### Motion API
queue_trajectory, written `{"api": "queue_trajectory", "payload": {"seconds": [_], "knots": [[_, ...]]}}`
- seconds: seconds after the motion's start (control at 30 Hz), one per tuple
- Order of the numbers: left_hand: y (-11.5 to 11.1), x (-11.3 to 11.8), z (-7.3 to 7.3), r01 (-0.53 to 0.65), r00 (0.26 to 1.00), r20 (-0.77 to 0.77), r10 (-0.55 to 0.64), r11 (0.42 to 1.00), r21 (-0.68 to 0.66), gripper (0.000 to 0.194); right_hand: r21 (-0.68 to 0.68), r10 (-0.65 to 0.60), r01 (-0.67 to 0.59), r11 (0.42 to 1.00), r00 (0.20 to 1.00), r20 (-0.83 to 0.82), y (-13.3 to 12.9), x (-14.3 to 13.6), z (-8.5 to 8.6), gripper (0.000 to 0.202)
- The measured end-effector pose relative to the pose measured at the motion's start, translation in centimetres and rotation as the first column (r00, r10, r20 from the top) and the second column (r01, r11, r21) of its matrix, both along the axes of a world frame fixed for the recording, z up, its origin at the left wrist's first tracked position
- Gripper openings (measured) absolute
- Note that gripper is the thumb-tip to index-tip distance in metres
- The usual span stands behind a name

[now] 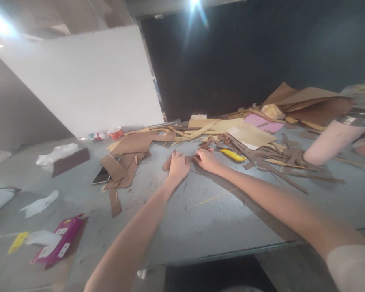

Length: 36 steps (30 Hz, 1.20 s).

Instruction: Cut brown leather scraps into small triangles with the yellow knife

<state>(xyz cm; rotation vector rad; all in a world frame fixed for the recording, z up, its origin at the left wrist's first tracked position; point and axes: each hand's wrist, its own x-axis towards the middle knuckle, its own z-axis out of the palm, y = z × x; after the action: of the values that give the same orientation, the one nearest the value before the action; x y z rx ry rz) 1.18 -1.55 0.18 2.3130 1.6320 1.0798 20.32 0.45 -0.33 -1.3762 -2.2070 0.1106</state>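
My left hand (179,165) is on the grey tabletop with its fingers curled down over a crumpled brown piece (166,164). Just to its right, my right hand (207,160) pinches a brown strip (192,158) whose short dark length shows between the two hands. Both sets of fingertips are partly hidden, and whether the strip and the crumpled piece are joined I cannot tell. A yellow utility knife (232,155) lies right of my right hand. Behind that hand are small brown shreds (205,145).
Brown sheet scraps (130,144) partly cover a phone (101,175) at left. Many cut strips (270,156) lie at right, beside a pink tumbler (334,140). A purple tissue pack (61,241) sits front left. White and black panels stand behind the table.
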Motion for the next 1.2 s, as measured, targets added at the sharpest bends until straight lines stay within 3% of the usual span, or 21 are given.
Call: {"api": "queue_trajectory", "payload": {"seconds": [0.1, 0.2, 0.37, 0.53, 0.77, 1.2], "knots": [[-0.6, 0.0, 0.4, -0.043, 0.992, -0.118, 0.044, 0.999, 0.013, 0.018, 0.005, -0.022, 0.022, 1.0, 1.0, 0.01, 0.1, 0.0, -0.2, 0.02], [-1.2, 0.1, 1.1, -0.037, 0.964, -0.263, 0.043, 0.999, 0.03, 0.037, 0.0, -0.031, 0.031, 1.0, 0.999, 0.022, 0.0, 0.0, -0.2, 0.021], [-1.7, 0.6, 2.1, 0.095, 0.889, -0.439, -0.131, 0.99, -0.102, 0.037, -0.017, -0.046, 0.047, 0.999, 0.998, 0.032, -0.2, 0.0, 0.0, 0.019], [-1.7, 1.2, 1.8, 0.12, 0.884, -0.434, -0.172, 0.982, -0.144, 0.041, -0.023, -0.099, 0.1, 0.995, 0.995, 0.018, -0.4, 0.1, 0.1, 0.014], [-1.3, 1.1, 1.4, 0.15, 0.912, -0.362, -0.193, 0.978, -0.145, 0.067, -0.037, -0.141, 0.141, 0.989, 0.99, 0.001, -0.5, 0.2, 0.4, 0.014], [-1.2, 1.1, 1.2, 0.159, 0.93, -0.309, -0.199, 0.976, -0.148, 0.065, -0.054, -0.134, 0.132, 0.99, 0.99, -0.037, -0.4, 0.2, 0.4, 0.016]]}}
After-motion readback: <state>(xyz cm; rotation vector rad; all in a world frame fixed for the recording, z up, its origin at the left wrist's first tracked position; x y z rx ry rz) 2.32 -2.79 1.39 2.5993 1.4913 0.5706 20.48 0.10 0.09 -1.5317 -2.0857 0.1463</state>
